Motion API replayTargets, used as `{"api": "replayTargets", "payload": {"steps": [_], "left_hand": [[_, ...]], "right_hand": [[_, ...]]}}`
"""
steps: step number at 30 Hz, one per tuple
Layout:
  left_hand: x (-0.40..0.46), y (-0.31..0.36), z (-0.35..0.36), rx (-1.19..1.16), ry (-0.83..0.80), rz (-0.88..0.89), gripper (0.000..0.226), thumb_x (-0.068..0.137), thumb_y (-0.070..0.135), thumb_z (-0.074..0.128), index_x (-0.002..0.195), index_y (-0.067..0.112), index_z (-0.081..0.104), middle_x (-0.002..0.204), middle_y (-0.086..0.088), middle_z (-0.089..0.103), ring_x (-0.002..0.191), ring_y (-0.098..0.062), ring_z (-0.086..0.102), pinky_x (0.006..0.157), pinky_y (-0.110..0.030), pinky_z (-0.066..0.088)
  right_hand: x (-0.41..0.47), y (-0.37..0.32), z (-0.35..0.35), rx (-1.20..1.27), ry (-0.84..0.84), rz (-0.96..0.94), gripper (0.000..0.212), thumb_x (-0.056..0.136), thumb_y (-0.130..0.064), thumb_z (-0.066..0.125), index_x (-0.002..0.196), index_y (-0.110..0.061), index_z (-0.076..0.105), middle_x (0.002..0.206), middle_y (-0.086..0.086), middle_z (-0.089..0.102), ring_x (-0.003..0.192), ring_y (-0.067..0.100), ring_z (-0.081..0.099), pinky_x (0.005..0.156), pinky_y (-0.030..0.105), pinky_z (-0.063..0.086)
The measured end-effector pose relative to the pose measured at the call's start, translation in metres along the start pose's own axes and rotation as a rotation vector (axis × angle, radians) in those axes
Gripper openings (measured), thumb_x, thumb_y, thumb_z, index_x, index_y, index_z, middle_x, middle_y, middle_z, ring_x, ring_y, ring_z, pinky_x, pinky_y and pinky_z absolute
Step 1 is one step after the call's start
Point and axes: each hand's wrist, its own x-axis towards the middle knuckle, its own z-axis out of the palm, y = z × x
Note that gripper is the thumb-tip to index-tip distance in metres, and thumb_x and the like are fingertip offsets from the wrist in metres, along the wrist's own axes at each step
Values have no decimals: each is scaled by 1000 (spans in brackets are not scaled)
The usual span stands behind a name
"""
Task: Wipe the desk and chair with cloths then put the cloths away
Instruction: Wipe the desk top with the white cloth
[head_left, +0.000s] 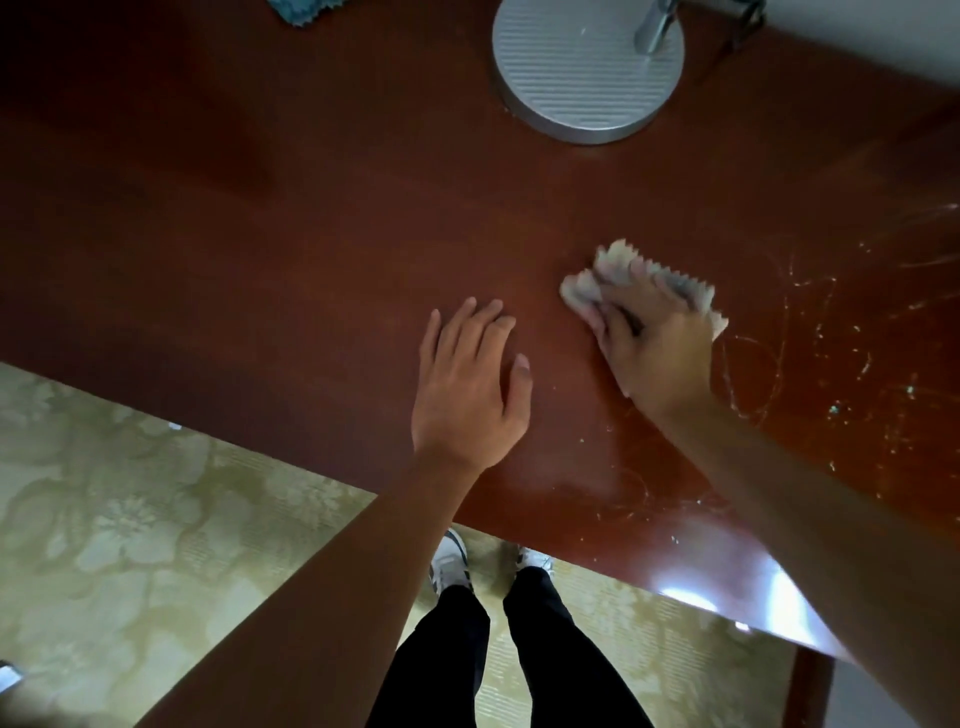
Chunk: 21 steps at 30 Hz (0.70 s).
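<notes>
Light: we see a dim, warm scene, darkest at the upper left of the desk.
Glare: bright white patches on the desk's near right edge.
Blur: we find the right hand and its cloth smeared.
Edges: wide-angle bending, corners darkened.

I found the desk to be dark red-brown wood with a smooth, glossy varnish, marked by pale scratches and specks toward its right side. The pale cloth under my right hand looked soft, with a zigzag-cut edge. The lamp base was matt silver metal, finely ribbed. The teal cloth appeared nubby. The carpet looked matt and woven.
</notes>
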Motion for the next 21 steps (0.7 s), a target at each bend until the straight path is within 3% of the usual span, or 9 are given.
{"api": "replayTargets", "payload": {"steps": [3,5,9,12,15,17,21], "left_hand": [[1,1,0,5,-5,-7,44,95,33,42,129,10,60,140,-5,56,141,-23,39,122,-46,17],[0,1,-1,3,2,-6,44,95,32,43,129,9,60,140,-5,56,140,-24,40,122,-48,19],[1,2,0,-1,5,-21,45,96,33,41,129,8,60,140,-6,56,140,-23,40,122,-47,19],[2,1,0,-24,24,-30,45,99,35,40,129,7,60,140,-6,57,140,-21,41,122,-45,20],[1,1,1,-16,31,-41,47,100,37,39,129,7,60,140,-6,56,140,-20,41,123,-43,19],[0,2,2,-14,32,-39,47,100,37,39,130,7,59,140,-6,56,140,-20,42,123,-43,19],[1,3,2,-6,48,-44,47,99,36,40,130,7,59,140,-7,57,139,-21,43,122,-42,21]], "right_hand": [[-44,-8,-2,39,-41,-147,26,96,-27,57,111,-14,74,116,3,70,118,21,60,106,44,45],[-35,4,-7,44,-65,-244,32,98,-35,54,109,-12,74,116,4,70,118,20,59,103,44,47],[57,32,-10,-11,-56,-137,26,94,-18,55,112,-11,73,109,12,72,103,32,67,91,39,50],[110,28,3,-74,-64,-98,29,93,-24,52,111,-15,73,110,13,72,101,33,66,90,40,47],[78,9,10,-4,-152,-255,27,97,-26,54,118,-19,71,120,4,70,115,25,63,103,45,44],[29,7,5,69,-150,-400,25,99,-28,56,112,-17,74,117,2,71,116,21,62,105,41,44],[56,20,1,74,-130,-447,26,97,-30,54,105,-17,76,106,5,74,102,24,69,94,36,50]]}}
